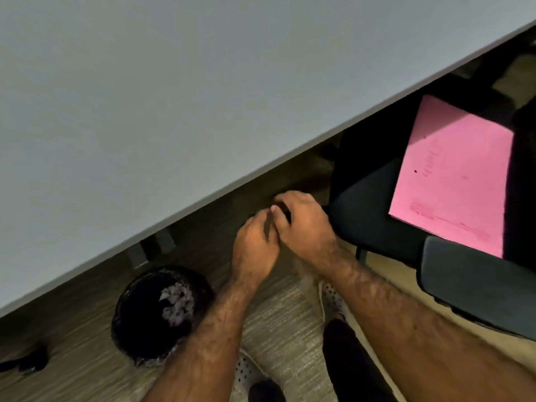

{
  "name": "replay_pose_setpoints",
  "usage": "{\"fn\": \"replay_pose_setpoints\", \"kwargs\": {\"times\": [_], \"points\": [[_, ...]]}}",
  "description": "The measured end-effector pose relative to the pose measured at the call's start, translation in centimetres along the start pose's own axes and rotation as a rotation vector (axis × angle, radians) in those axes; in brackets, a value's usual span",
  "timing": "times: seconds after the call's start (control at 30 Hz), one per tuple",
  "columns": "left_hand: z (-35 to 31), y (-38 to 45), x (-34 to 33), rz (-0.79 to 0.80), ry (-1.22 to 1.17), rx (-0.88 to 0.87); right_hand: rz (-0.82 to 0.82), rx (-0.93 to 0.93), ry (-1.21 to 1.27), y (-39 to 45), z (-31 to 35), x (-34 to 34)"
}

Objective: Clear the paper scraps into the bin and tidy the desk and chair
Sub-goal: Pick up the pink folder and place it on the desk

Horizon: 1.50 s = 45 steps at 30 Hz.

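My left hand [255, 245] and my right hand [304, 221] are pressed together, fingers curled against each other, just below the grey desk's [145, 111] front edge. Nothing shows between them, and I cannot tell whether either holds a scrap. Down to their left on the floor stands a round black lined bin [130, 338] with pale paper scraps [177, 303] inside. To the right is a black office chair [368, 204] with a pink sheet of paper [452, 175] lying on its seat.
The chair's grey armrest [478, 285] juts out at the right, close to my right forearm. My white perforated shoes [333, 300] stand on the carpet beneath my arms. A dark object [26, 362] lies on the floor at the far left.
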<state>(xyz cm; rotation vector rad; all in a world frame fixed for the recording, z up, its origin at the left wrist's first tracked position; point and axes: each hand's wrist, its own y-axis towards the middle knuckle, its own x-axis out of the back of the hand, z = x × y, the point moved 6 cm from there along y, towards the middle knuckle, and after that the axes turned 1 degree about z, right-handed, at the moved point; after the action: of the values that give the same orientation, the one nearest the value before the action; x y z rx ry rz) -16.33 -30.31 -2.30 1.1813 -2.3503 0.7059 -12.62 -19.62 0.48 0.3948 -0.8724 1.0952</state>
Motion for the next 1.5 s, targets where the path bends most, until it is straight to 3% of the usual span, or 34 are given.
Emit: {"fn": "replay_pose_setpoints", "kwargs": {"times": [0.2, 0.33, 0.53, 0.63, 0.8, 0.9, 1.03, 1.3, 1.5], "points": [[-11.7, 2.6, -8.6, 0.203, -0.018, -0.128, -0.288, -0.29, 0.176, -2.0, -8.8, 12.0], [-15.1, 4.3, -14.6, 0.339, 0.005, 0.003, -0.389, -0.49, 0.263, -3.9, -16.0, 18.3], [-15.8, 5.5, -22.2, 0.459, -0.035, 0.314, -0.339, -1.134, 0.354, -9.3, -30.4, 20.3], [-16.4, 6.2, -23.8, 0.394, 0.038, 0.296, -0.194, -1.323, 0.353, -11.1, -34.2, 19.1], [-17.4, 6.7, -23.9, 0.334, -0.037, 0.302, -0.103, -1.372, 0.315, -11.2, -35.8, 18.9], [-18.9, 6.6, -23.7, 0.44, -0.243, 0.373, -0.082, -1.421, 0.372, -12.2, -35.3, 19.0], [-22.1, 5.4, -22.9, 0.575, -0.322, 0.438, -0.277, -1.389, 0.439, -13.4, -33.0, 21.8], [-26.1, 0.7, -15.9, 0.579, -0.252, 0.466, -0.527, -1.132, 0.394, -18.2, -23.4, 29.8], [-29.1, -4.7, -9.5, 0.586, -0.191, 0.324, -0.734, -1.047, 0.382, -23.4, -14.5, 33.0]]}}
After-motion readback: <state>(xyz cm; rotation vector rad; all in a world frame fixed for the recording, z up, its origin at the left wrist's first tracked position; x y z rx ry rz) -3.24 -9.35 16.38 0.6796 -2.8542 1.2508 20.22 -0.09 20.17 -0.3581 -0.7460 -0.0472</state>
